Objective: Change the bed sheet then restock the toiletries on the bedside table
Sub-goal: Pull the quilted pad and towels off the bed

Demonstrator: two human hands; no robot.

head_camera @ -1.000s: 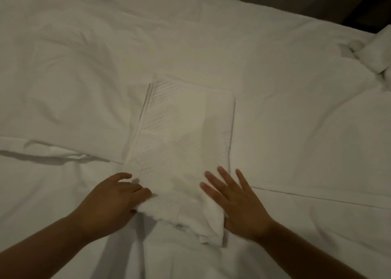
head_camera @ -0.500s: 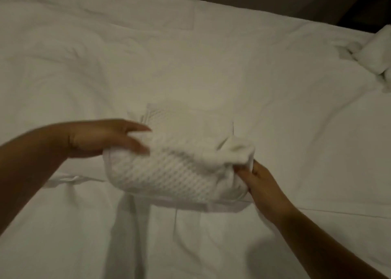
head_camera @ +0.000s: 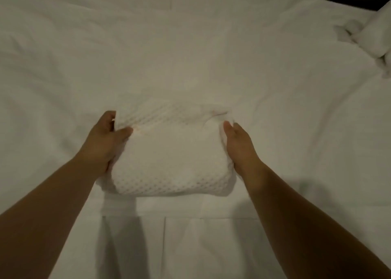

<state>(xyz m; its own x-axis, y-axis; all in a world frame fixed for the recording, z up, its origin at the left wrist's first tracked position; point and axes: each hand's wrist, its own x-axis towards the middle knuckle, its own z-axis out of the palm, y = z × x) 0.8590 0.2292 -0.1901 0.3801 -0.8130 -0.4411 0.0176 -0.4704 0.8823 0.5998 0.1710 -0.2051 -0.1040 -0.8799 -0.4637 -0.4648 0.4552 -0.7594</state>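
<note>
Your left hand [head_camera: 104,140] grips the left end of the folded white waffle-weave towel [head_camera: 171,154], thumb curled over the top and fingers tucked behind the far edge. Your right hand [head_camera: 238,145] presses against the right end with the thumb on top; its other fingers are hidden behind the cloth, so you cannot tell how far they wrap round. The towel sits in the middle of the frame, a thick bundle between both hands, its lower edge resting on the white bed sheet [head_camera: 190,46] that fills the picture. A bunched white cloth [head_camera: 372,39] lies at the upper right, well apart.

The risk here is probably the fold coming undone: the top layer near your right thumb already looks puckered, and if you lift with uneven pressure the inner layers could slide out and sag. Dragging the bundle instead of lifting it could also wrinkle the sheet beneath. The low light makes loose edges hard to spot.
</note>
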